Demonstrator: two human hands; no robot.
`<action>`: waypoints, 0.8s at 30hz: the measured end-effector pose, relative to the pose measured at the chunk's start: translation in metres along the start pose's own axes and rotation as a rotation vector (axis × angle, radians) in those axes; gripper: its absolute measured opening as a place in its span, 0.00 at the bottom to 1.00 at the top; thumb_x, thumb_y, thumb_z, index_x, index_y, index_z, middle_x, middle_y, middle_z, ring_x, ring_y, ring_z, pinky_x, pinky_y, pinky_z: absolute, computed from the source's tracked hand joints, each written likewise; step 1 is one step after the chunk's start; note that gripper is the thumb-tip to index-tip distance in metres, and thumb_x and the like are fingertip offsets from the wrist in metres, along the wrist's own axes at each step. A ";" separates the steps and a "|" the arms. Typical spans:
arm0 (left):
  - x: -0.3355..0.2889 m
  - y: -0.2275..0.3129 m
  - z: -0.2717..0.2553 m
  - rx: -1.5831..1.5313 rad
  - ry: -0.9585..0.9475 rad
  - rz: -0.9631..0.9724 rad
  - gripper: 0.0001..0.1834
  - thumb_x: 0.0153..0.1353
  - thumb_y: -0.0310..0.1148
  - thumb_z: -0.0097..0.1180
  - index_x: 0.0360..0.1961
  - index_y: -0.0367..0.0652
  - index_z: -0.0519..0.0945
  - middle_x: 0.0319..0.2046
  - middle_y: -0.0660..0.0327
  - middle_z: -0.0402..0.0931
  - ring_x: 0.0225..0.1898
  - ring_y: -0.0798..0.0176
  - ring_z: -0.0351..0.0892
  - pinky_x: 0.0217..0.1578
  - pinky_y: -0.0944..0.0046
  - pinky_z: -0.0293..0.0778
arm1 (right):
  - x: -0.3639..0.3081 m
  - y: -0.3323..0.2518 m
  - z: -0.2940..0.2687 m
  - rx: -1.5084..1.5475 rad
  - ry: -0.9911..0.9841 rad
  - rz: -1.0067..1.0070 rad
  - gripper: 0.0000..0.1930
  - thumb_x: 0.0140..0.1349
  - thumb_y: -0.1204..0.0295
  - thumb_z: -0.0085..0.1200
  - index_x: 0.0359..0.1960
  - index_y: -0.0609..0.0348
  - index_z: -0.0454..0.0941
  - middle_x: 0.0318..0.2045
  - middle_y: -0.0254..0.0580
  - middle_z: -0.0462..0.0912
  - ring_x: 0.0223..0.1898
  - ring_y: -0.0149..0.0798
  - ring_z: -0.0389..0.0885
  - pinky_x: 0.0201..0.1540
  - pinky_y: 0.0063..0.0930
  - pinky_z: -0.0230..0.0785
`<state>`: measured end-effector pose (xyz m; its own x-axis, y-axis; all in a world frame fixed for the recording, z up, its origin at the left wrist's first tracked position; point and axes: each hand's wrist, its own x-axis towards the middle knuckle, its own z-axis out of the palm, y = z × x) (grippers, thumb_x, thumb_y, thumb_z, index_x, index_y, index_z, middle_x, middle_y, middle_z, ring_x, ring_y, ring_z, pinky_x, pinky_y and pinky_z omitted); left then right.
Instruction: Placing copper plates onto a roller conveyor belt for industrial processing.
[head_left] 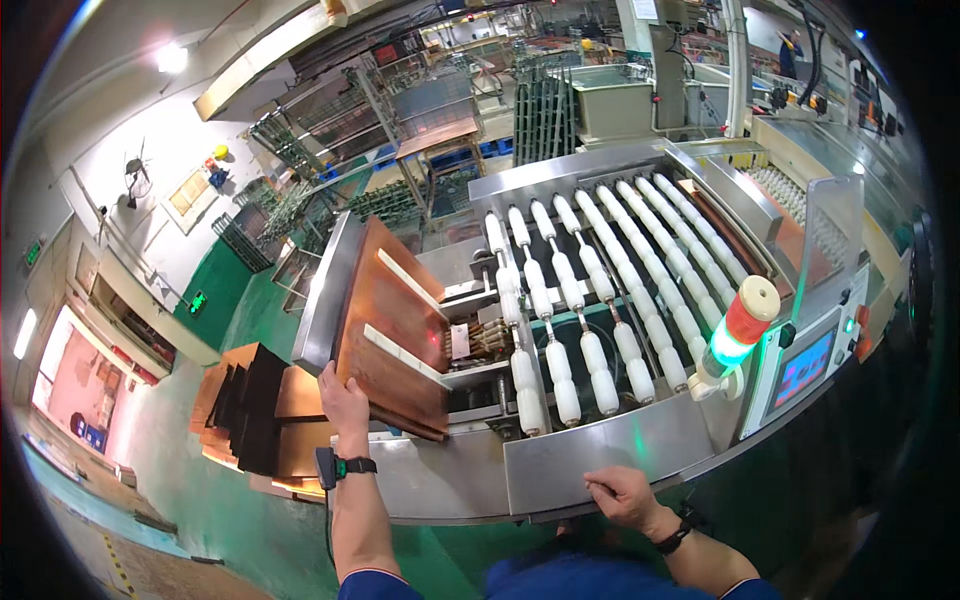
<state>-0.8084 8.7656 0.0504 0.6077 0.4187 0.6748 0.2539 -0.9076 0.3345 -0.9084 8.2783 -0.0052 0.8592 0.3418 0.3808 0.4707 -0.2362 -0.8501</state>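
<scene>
- Copper-coloured sheet [390,305] leans back at the left end of the roller machine; its lower edge looks thick, though whether several sheets are layered there cannot be told. Handling it by the edges would likely spare the broad face from marks.
- Two pale bars [407,355] lie across that face; any shift of the sheet should be square to them, so neither catches a corner.
- The left hand [346,400] is at the sheet's near left edge, fingers bent there. Whether its grip is grasping the sheet or merely resting against it cannot be told; light, even pressure seems best, since a thin sheet could flex.
- A tilted metal plate [328,290] stands close behind the sheet; fingertips are best kept out of the gap between the two.
- Brass-coloured fittings [488,337] sit just right of the sheet, worth keeping knuckles away from.
- The right hand [622,495] is loosely clenched over the metal front panel [600,450], with nothing seen in its grip; it could steady the sheet's lower right corner if the sheet slid.
- White rollers [558,380] fill the middle of the machine; sleeves and the cable [329,530] by the left wrist should hang clear of them.
- The signal light [738,335] glows green, so a glance at it makes sense.
</scene>
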 end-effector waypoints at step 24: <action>0.018 -0.015 0.007 0.028 0.117 -0.143 0.18 0.56 0.28 0.65 0.47 0.35 0.77 0.40 0.44 0.79 0.50 0.39 0.74 0.49 0.45 0.74 | 0.003 0.000 0.006 -0.089 -0.046 0.070 0.08 0.57 0.77 0.60 0.38 0.64 0.84 0.33 0.51 0.86 0.34 0.49 0.86 0.38 0.34 0.78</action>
<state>-0.7956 8.7867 0.0530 0.4725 0.5431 0.6941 0.3536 -0.8382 0.4151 -0.9073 8.2848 -0.0066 0.8815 0.3627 0.3023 0.4272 -0.3402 -0.8377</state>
